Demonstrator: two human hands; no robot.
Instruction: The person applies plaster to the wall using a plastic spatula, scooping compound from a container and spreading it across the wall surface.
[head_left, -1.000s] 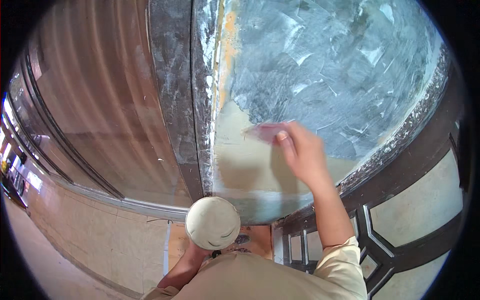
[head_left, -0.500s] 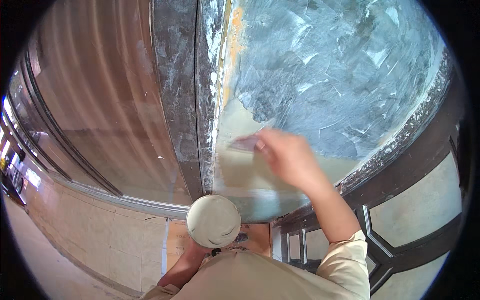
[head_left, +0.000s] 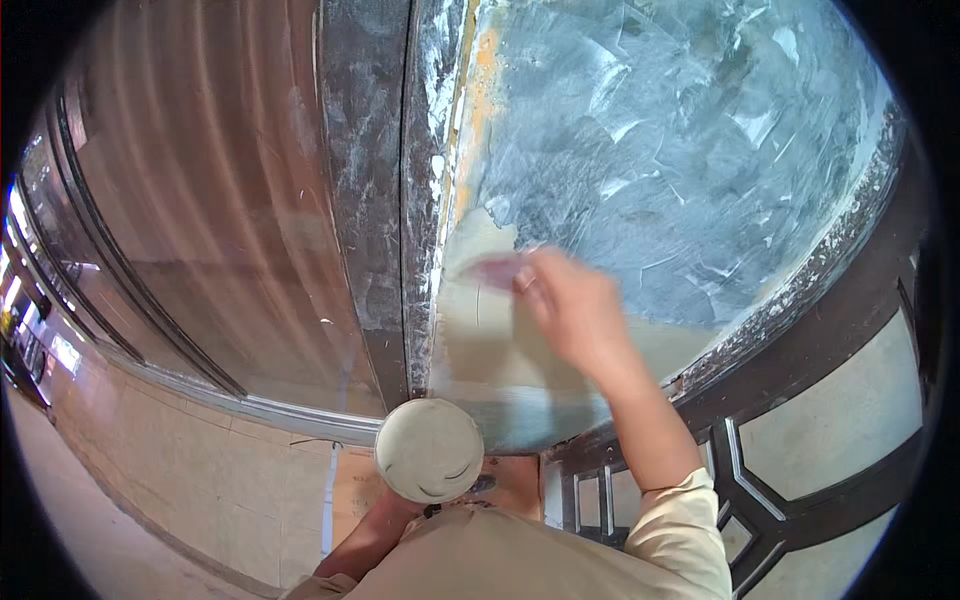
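Note:
My right hand (head_left: 572, 305) is closed round a flat, purplish putty spreader (head_left: 492, 270), blurred by motion. Its edge lies at the left side of the wall panel, over a patch of wet beige putty (head_left: 480, 235). Above and to the right of that patch, the wall (head_left: 640, 160) is blue-grey with rough pale streaks. Low in front of my body, my left hand (head_left: 398, 500) holds up a round container of beige putty (head_left: 430, 448) from below; its fingers are mostly hidden beneath it. The putty's surface is smooth, with a few curved marks near the lower rim.
A dark, paint-spotted frame post (head_left: 370, 200) borders the panel on the left, beside brown glass (head_left: 220, 230). To the right stands a dark door with pale panels (head_left: 830, 430). Cardboard (head_left: 355, 480) lies on the tiled floor (head_left: 240, 480) below.
My right hand and the spreader have moved slightly up along the panel's left side. The putty container stays in my left hand, almost in place. The view has shifted a little.

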